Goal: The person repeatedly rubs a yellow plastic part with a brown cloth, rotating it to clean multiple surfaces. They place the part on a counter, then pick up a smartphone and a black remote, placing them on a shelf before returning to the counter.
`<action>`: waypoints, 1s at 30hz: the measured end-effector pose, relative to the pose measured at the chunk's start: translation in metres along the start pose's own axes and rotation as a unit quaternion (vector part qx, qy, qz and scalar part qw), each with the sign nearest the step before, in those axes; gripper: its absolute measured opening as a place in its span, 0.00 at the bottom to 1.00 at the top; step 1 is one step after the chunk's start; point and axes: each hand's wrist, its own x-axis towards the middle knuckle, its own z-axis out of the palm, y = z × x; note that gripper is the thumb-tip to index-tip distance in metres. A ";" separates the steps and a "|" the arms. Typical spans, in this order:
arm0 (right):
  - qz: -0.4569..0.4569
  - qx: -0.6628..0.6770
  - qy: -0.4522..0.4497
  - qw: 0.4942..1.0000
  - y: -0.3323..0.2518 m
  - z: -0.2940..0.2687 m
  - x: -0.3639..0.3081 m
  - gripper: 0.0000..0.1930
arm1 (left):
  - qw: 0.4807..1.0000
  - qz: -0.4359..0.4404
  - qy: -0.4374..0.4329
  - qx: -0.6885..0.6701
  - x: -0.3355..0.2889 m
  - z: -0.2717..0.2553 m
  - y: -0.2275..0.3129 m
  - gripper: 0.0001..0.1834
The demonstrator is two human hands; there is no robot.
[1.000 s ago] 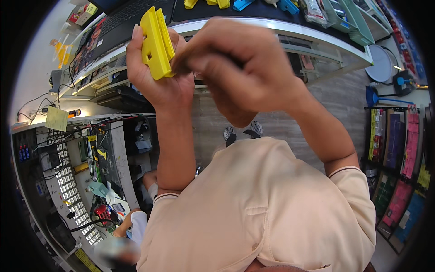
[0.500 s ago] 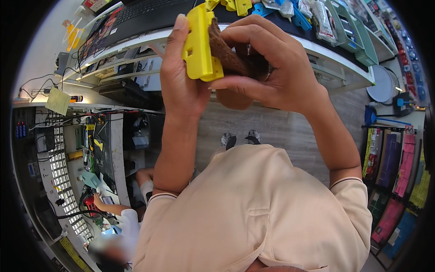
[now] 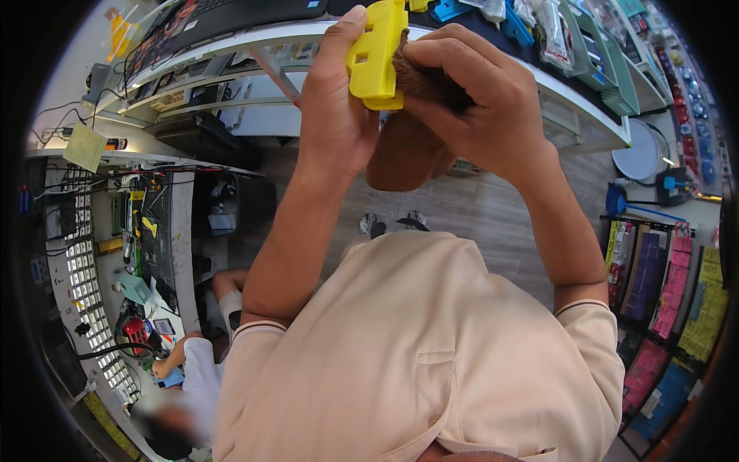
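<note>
Gripping a yellow clip (image 3: 375,65) in the left hand (image 3: 336,115), closed around its left side; clutching a brown cloth (image 3: 419,75) in the right hand (image 3: 496,108), against the clip just right of the left grip. Probably light, stiff, slick plastic: best held by that outer side.

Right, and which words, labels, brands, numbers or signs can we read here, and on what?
None I can quote.
Square yellow paper note, left: writing too small.
Pink paper labels and yellow paper labels, right: too small.
Black laptop: tiny mark, unreadable.
Yellow plastic clip: no lettering visible.
</note>
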 end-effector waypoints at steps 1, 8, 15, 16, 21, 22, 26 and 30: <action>-0.011 -0.001 -0.001 1.000 0.002 0.000 0.000 0.16 | 1.000 0.004 0.006 0.006 0.000 0.000 -0.001 0.18; -0.078 -0.042 0.051 0.995 0.002 0.009 -0.011 0.19 | 1.000 -0.029 -0.005 -0.005 -0.010 0.021 0.005 0.18; -0.107 -0.031 0.135 0.985 0.005 0.021 -0.020 0.18 | 0.995 -0.069 -0.002 -0.077 -0.009 0.023 -0.001 0.22; -0.105 -0.028 0.138 0.985 0.004 0.023 -0.021 0.18 | 0.994 -0.071 -0.014 -0.080 -0.009 0.020 -0.001 0.23; -0.083 0.006 0.127 0.988 -0.001 0.024 -0.030 0.15 | 0.997 -0.024 -0.057 -0.055 -0.014 0.021 -0.005 0.21; -0.058 0.039 0.111 0.991 -0.003 0.023 -0.031 0.14 | 0.996 -0.029 -0.057 -0.054 -0.015 0.018 -0.006 0.21; 0.037 0.172 0.055 0.983 -0.006 0.017 -0.036 0.12 | 0.992 -0.023 -0.096 -0.081 -0.009 0.004 -0.012 0.21; 0.180 0.387 0.046 0.903 -0.002 0.020 -0.047 0.13 | 0.986 0.079 -0.136 0.053 -0.012 -0.006 -0.002 0.24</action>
